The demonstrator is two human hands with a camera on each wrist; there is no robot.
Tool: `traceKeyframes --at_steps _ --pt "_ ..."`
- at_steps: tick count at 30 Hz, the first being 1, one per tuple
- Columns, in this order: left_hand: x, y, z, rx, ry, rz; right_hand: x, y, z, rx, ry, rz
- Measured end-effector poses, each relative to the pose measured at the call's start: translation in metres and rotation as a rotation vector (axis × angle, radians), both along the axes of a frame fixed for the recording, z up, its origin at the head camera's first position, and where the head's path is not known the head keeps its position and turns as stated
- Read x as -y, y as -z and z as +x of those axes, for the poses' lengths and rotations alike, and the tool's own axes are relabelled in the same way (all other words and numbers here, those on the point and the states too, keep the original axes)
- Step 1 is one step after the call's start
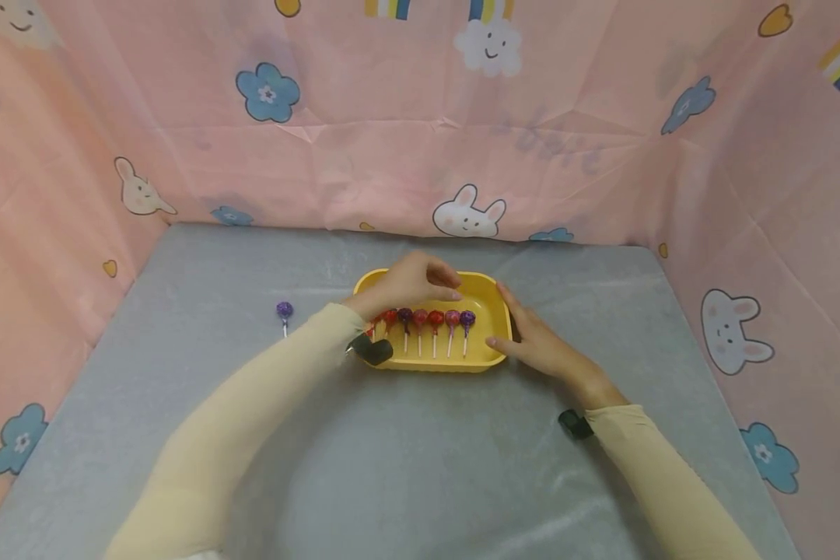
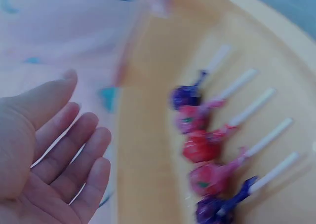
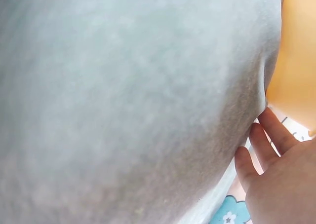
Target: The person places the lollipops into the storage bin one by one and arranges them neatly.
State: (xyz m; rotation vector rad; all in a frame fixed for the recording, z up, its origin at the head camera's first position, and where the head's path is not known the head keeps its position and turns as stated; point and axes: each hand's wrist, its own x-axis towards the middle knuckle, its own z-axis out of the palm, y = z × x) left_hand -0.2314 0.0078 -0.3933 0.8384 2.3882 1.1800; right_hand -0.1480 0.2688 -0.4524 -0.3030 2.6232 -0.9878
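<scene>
A yellow tray (image 1: 479, 367) holds a row of wrapped lollipops (image 1: 435, 319) in red, pink and purple, their white sticks toward the near side. Above the tray's far left part is my left hand (image 1: 416, 281), holding nothing; the left wrist view shows its fingers loosely bent beside the lollipops. My forearm covers the left end of the row. At the tray's right end, my right hand (image 1: 535, 342) grips the wall, thumb over the rim and fingers outside. In the right wrist view, the fingertips (image 3: 266, 116) touch the tray's outer side; the thumb is hidden.
One purple lollipop (image 1: 284, 310) lies on the grey table covering (image 1: 392, 467), left of the tray. A pink patterned curtain (image 1: 364, 171) hangs around the back and both sides. Each wrist carries a dark camera (image 1: 575, 425).
</scene>
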Motion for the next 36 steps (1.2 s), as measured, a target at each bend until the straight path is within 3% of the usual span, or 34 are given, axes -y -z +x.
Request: traceKeyframes --at_steps 5,10,14,19,28,32,36 --pt "0.045 -0.015 0.005 0.03 -0.121 0.174 0.0 0.001 0.0 0.008 0.015 -0.001" --pt "0.105 -0.019 0.011 0.052 -0.27 0.27 0.001 0.001 0.0 0.007 0.017 -0.005" --pt "0.154 -0.009 0.014 0.047 -0.41 0.238 0.001 0.001 0.001 0.008 0.015 -0.005" --pt "0.203 0.018 0.015 0.053 -0.531 0.139 0.002 0.0 0.0 0.01 0.011 -0.006" --pt "0.247 0.063 0.021 0.072 -0.534 0.101 0.002 0.002 0.001 -0.007 0.004 0.005" --pt "0.253 0.076 0.023 0.115 -0.489 0.074 0.001 0.003 0.001 -0.001 0.01 0.0" --pt "0.253 0.083 0.022 0.079 -0.461 0.055 0.0 0.002 0.001 -0.005 0.008 -0.005"
